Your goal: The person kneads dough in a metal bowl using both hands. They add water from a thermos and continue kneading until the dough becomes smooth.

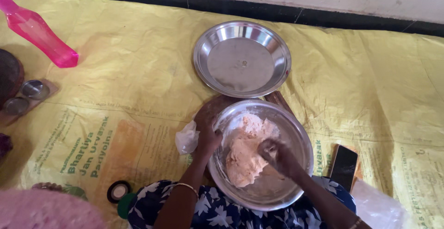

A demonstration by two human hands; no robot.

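**Hands in a bowl of dough on a yellow floor sheet**

A steel bowl [296, 136] sits on a yellow printed sheet [138, 85] spread over the floor, just in front of the person's lap. Inside the bowl lies a pale, floury lump of dough [245, 157], spread from the middle toward the near left wall. The right hand [276, 156] is down in the bowl, its fingers curled tight into the dough's right edge. The left hand [208, 134] rests on the bowl's left rim, fingers wrapped over the edge and gripping it. Just beside that hand lies a crumpled white plastic bag [186, 138]. Beyond the bowl, nearly touching its far rim, stands an empty steel plate [242, 59]. A dark phone [343, 166] lies to the right of the bowl, and a pink bottle [39, 32] lies well apart at the far left.
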